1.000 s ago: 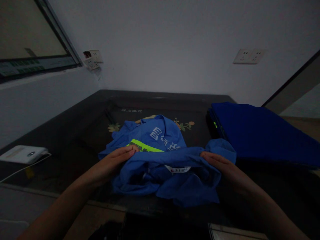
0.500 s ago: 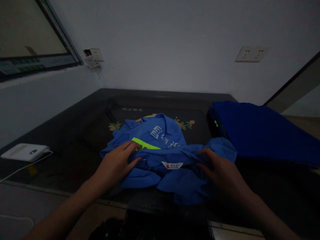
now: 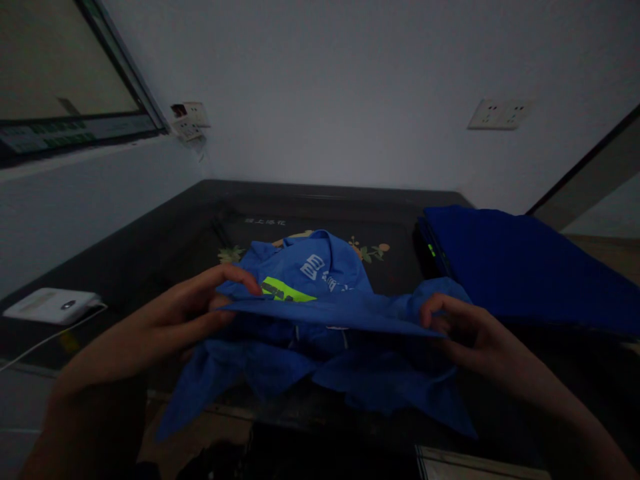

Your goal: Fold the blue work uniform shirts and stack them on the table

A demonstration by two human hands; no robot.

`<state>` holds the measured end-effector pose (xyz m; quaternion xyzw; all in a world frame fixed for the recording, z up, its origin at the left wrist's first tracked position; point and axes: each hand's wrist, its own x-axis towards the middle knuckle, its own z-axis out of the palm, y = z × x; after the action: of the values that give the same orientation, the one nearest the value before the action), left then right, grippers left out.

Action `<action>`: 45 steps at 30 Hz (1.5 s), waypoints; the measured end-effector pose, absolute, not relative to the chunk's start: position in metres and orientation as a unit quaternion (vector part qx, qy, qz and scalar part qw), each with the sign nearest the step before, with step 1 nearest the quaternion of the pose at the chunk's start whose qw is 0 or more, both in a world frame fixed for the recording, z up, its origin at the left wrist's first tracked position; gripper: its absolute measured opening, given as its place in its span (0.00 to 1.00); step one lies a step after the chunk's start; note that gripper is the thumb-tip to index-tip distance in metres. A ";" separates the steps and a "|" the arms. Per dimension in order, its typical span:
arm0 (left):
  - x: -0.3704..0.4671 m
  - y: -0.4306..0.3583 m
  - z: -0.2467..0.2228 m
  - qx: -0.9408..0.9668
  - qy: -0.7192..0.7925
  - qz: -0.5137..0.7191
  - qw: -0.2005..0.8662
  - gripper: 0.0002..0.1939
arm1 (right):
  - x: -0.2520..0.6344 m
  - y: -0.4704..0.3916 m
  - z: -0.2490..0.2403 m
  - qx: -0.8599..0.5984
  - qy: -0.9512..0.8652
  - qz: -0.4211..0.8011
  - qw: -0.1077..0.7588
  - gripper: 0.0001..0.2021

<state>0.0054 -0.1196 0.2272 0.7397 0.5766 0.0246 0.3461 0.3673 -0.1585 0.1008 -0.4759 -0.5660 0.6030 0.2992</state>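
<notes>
A light blue shirt (image 3: 343, 260) with white lettering and a bright yellow-green strip (image 3: 287, 291) lies rumpled on a dark table. Its collar edge is lifted and stretched flat between my two hands. My left hand (image 3: 213, 303) pinches the left end of this edge. At the opposite end, my right hand (image 3: 453, 327) grips the cloth with fingers curled, partly hiding the corner. Loose pointed flaps of the shirt hang down toward the table's front edge. The white neck label is mostly covered by the raised edge.
A stack of darker blue folded cloth (image 3: 520, 267) lies on the right of the dark table (image 3: 170, 267). At the left, a white device (image 3: 53, 305) has a cable plugged in. Wall sockets (image 3: 500, 114) and a window (image 3: 65, 67) are behind.
Both hands have moved outward along the collar and now hold its ends. The edge has been raised and pulled taut, covering most of the label, and flaps now spread down at both sides.
</notes>
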 end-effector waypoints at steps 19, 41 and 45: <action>-0.001 -0.152 0.153 0.654 0.581 0.017 0.484 0.24 | 0.300 -0.206 0.098 -0.490 -0.686 0.399 0.361 0.09; -0.017 -0.150 0.129 0.865 0.404 -0.032 0.297 0.17 | 0.408 -0.191 0.041 -0.579 -0.665 0.375 0.287 0.13; -0.011 -0.142 0.113 0.874 0.369 -0.050 0.312 0.18 | 0.397 -0.169 0.025 -0.503 -0.724 0.387 0.271 0.12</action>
<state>-0.0107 -0.1422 0.1132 0.8741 0.3693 -0.0497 0.3115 0.3973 -0.1690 0.0250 -0.5032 -0.7235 0.3873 0.2706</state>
